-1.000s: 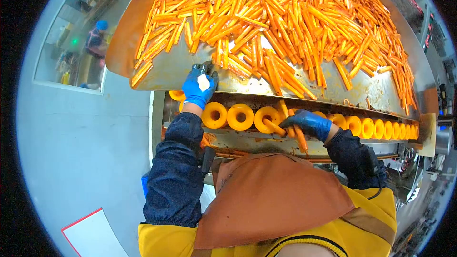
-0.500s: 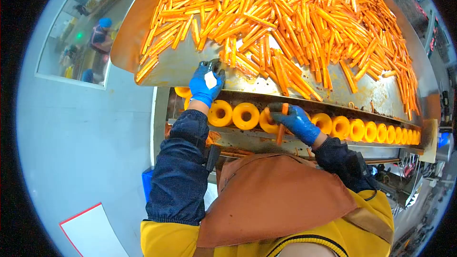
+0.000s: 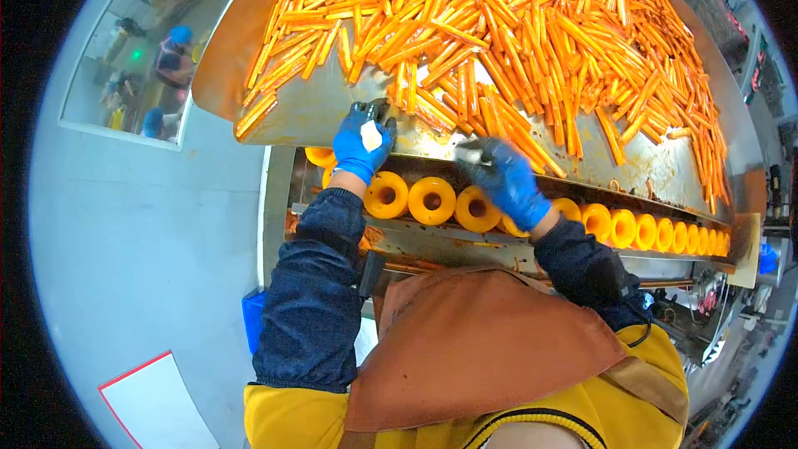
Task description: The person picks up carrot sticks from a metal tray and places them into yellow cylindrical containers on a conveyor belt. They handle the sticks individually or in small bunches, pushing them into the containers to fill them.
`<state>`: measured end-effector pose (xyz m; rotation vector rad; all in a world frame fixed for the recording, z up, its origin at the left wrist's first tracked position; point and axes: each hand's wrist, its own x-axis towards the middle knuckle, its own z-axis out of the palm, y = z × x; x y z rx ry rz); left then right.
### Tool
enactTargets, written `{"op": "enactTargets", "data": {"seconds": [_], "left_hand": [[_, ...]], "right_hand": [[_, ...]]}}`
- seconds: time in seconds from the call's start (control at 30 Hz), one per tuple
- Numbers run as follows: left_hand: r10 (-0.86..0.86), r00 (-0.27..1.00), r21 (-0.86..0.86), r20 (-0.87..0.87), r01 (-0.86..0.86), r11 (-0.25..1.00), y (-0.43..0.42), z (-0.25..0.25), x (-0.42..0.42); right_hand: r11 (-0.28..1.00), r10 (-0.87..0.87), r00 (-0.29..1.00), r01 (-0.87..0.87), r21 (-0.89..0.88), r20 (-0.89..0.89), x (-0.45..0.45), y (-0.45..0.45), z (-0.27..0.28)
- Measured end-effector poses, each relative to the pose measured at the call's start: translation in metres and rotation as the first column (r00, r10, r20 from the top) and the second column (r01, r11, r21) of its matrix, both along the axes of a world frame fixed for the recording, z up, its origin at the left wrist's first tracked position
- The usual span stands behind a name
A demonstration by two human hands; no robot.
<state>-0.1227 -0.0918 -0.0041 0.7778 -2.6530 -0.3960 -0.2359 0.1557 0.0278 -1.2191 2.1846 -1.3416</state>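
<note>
Rising from yellow rings (image 3: pixel 403 194) toward metal tray (image 3: pixel 309 113): right hand (image 3: pixel 509 178)

No txt, nos. or brands legible. White patch (image 3: pixel 371 135) on back of L hand (image 3: pixel 353 146): no readable mark. White panel (image 3: pixel 158 399) w/ red edge, lower L: ditto. Equip. (image 3: pixel 758 71) far R too blurry to read.
</note>
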Motion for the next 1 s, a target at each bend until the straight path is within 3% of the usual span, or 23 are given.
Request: {"op": "enactTargets", "data": {"seconds": [0.03,0.07,0.1,0.2,0.23,0.33,0.47,0.57,0.67,0.7,0.8,0.87,0.9,0.93,1.0], "left_hand": [[-0.007,1.000,0.007,-0.007,0.007,1.000,-0.001,-0.001,0.000],[-0.015,1.000,0.010,-0.016,0.015,1.000,-0.002,0.000,-0.001],[-0.001,1.000,0.014,-0.002,0.001,1.000,0.000,0.002,-0.002],[0.022,0.999,0.016,0.024,-0.022,1.000,0.003,0.009,-0.001],[0.017,1.000,0.016,0.021,-0.017,1.000,0.003,0.008,0.000],[0.029,1.000,0.031,0.006,-0.029,0.999,0.006,0.013,0.000],[0.038,0.999,0.059,0.000,-0.038,0.998,0.009,0.017,0.000],[0.004,1.000,0.025,-0.009,-0.004,1.000,0.005,0.010,0.000],[0.009,1.000,0.031,-0.004,-0.009,0.999,0.004,0.008,0.000],[0.012,1.000,0.027,0.001,-0.012,1.000,0.004,0.008,-0.001],[0.018,1.000,0.012,0.003,-0.018,1.000,0.004,0.010,-0.001],[0.013,1.000,-0.003,-0.013,-0.013,1.000,0.006,0.013,-0.001],[0.003,1.000,-0.009,-0.021,-0.003,1.000,0.005,0.010,-0.002],[-0.006,1.000,-0.014,-0.028,0.005,1.000,0.003,0.007,-0.002],[-0.017,0.999,-0.023,-0.046,0.016,1.000,0.001,0.005,-0.001]], "right_hand": [[0.996,-0.085,0.894,0.089,-0.012,-0.440,-0.020,-0.005,0.017],[0.953,-0.115,0.777,0.263,0.153,-0.619,-0.034,-0.004,0.018],[0.890,-0.058,0.787,0.319,0.325,-0.614,-0.050,-0.004,0.010],[0.906,0.013,0.773,0.259,0.335,-0.634,-0.072,-0.006,-0.014],[0.900,0.066,0.852,0.174,0.400,-0.519,-0.080,-0.002,-0.004],[0.914,0.218,0.922,-0.078,0.399,-0.319,-0.106,0.018,0.017],[0.725,0.237,0.922,0.042,0.687,-0.307,-0.099,0.058,0.046],[0.796,0.170,0.970,-0.031,0.604,-0.175,-0.112,0.081,0.027],[0.813,0.165,0.971,-0.035,0.581,-0.172,-0.140,0.099,0.015],[0.788,0.130,0.964,0.042,0.614,-0.234,-0.131,0.092,0.040],[0.902,-0.092,0.922,0.237,0.360,-0.376,-0.121,0.073,0.049],[0.964,-0.066,0.949,0.140,0.225,-0.308,-0.118,0.048,0.032],[0.986,0.093,0.893,-0.023,0.163,-0.441,-0.120,0.032,0.021],[0.966,0.206,0.839,-0.092,0.240,-0.505,-0.113,0.017,0.019],[0.853,0.241,0.823,0.074,0.517,-0.515,-0.097,-0.001,0.023]]}}
